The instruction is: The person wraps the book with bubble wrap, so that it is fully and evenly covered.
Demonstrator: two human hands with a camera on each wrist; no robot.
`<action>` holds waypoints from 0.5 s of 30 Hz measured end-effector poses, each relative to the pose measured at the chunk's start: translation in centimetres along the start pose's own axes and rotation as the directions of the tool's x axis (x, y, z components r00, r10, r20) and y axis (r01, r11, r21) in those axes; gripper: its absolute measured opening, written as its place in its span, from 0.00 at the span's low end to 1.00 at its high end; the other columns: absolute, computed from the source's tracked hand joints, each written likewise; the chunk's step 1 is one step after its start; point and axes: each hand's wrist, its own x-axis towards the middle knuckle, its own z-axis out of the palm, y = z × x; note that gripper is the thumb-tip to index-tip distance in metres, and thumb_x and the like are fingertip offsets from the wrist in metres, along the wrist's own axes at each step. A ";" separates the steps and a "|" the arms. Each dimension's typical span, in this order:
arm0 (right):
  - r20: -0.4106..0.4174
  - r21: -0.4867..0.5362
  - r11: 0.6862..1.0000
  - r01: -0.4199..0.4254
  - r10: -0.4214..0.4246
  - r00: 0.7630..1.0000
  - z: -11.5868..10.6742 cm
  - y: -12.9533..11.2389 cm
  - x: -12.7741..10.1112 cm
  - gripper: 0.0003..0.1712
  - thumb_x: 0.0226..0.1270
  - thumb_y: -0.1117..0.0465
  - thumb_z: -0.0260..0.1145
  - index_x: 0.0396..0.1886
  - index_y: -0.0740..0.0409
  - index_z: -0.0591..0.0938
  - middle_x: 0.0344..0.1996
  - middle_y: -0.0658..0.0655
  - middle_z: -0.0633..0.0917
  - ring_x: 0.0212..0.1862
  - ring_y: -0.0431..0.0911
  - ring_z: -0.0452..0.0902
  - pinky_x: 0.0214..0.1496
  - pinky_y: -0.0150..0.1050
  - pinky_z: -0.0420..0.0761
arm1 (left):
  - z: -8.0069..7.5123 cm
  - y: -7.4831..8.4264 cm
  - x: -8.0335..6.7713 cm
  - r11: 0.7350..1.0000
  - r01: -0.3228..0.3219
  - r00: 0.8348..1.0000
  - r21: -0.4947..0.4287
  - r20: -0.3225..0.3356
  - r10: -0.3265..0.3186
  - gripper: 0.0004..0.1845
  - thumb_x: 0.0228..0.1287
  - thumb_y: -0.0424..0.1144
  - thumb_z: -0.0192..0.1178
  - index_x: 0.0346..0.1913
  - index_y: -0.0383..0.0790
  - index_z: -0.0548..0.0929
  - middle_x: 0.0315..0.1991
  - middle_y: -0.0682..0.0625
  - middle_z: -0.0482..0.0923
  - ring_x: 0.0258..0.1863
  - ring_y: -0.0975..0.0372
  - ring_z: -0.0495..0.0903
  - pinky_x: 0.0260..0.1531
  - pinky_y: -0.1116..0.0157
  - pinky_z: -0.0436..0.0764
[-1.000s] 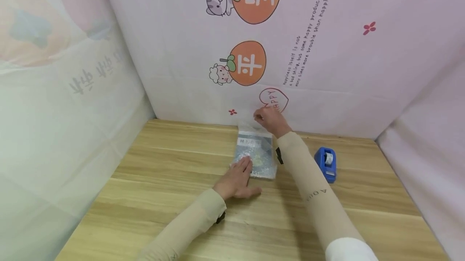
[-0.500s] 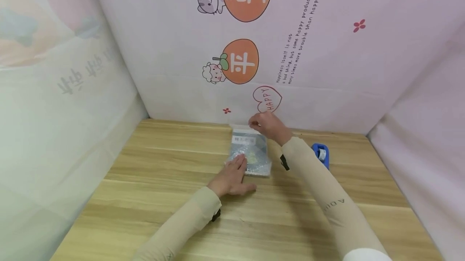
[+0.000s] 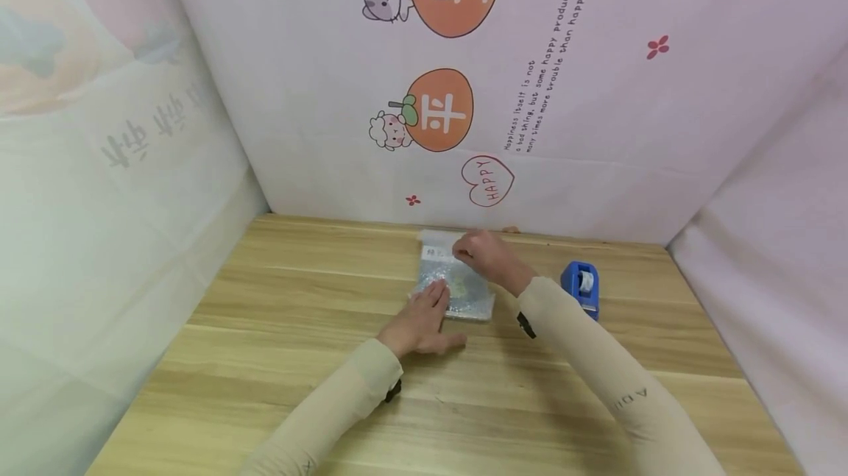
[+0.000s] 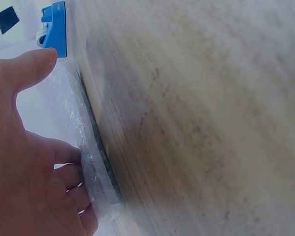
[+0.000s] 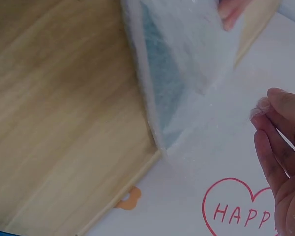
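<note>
At the table's back edge, right hand pinches bag; left hand presses flat.

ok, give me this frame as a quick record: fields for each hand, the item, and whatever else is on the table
item: bubble-wrap packet, flat on the wooden table near the back wall
left hand: fingers straight, pressing the packet's near edge
right hand: fingers curled, pinching the packet's far flap
other: blue tape dispenser, right of the packet, apart from it
backdrop: printed cloth with a HAPPY heart

Head view looks down from above — wrist views close, sharing the bag.
</note>
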 end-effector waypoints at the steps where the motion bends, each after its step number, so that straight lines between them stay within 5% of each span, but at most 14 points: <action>1: -0.002 -0.003 1.000 0.006 -0.006 1.000 0.2 -0.1 -0.2 0.07 0.74 0.70 0.67 0.36 0.60 0.90 0.35 0.54 0.92 0.35 0.41 0.83 0.42 0.39 0.87 | 0.0 0.0 0.0 1.000 0.000 1.000 0.000 0.000 0.000 0.54 0.74 0.69 0.52 0.85 0.33 0.51 0.88 0.41 0.41 0.88 0.50 0.44 0.87 0.50 0.53; 15: -0.044 -0.089 0.995 0.047 -0.051 0.998 3.4 -0.7 -1.8 0.08 0.70 0.71 0.70 0.31 0.59 0.89 0.30 0.53 0.90 0.30 0.41 0.80 0.37 0.38 0.86 | -0.1 -0.2 0.0 1.000 0.002 1.000 0.005 0.001 -0.002 0.55 0.73 0.71 0.52 0.85 0.33 0.51 0.88 0.41 0.42 0.88 0.51 0.44 0.86 0.50 0.54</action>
